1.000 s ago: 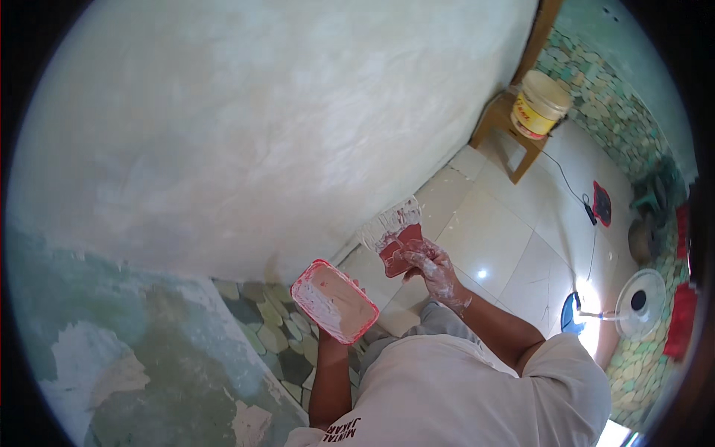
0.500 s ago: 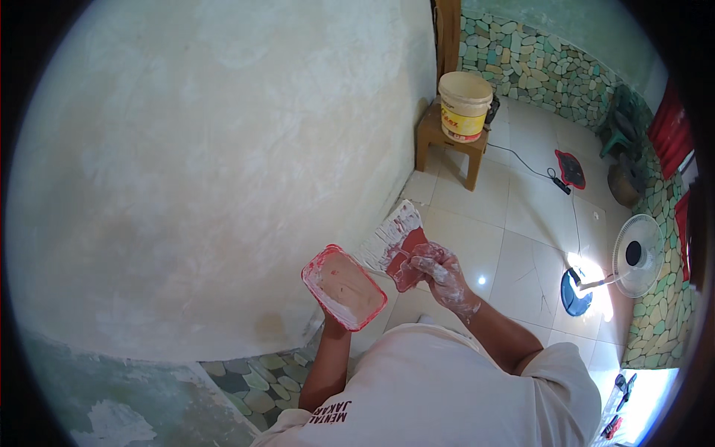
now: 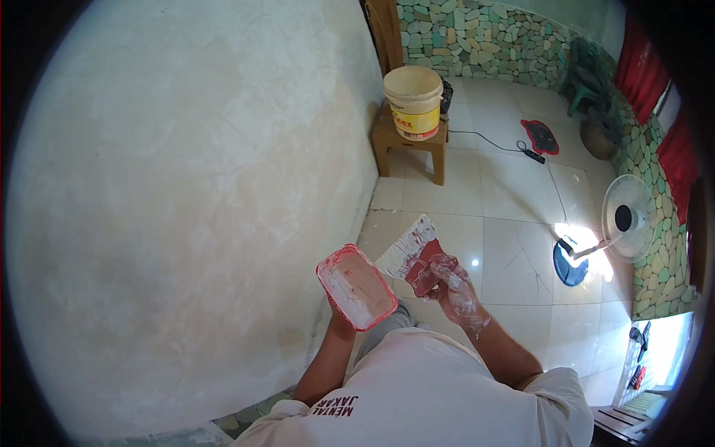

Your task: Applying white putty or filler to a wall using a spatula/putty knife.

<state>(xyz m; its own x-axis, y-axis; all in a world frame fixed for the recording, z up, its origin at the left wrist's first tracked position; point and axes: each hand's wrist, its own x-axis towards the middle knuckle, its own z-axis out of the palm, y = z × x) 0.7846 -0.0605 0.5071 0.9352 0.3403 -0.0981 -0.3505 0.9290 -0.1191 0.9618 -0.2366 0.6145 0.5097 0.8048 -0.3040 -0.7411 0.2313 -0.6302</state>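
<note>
Beside the plastered wall (image 3: 179, 194), a person in a white shirt stands on the pale tiled floor (image 3: 514, 201), both arms raised in front of the chest. The left hand (image 3: 337, 307) comes up from below and supports a red-rimmed rectangular tray (image 3: 356, 286) from underneath; the fingers are hidden behind the tray, so I cannot tell how they curl, only that they carry it. The tray tilts a little toward the wall and holds a pale, smeared filler. Just to its right, the right hand (image 3: 454, 287), dusted white, is closed around the red handle of a broad putty knife (image 3: 413, 257). The blade is flecked with white and points up and to the left, its edge close to the tray's far corner; whether they touch I cannot tell.

Farther along the wall, a cream and yellow bucket (image 3: 413, 100) sits on a small wooden stool (image 3: 413, 149). A black cable (image 3: 495, 141) runs across the tiles to a red and black mat (image 3: 541, 138). To the right, a standing fan (image 3: 625, 217) on a blue base catches a bright patch of sunlight. A wall faced with rounded green and grey stones (image 3: 477, 37) closes the far end of the room, with red curtains (image 3: 655, 82) hanging at the right.
</note>
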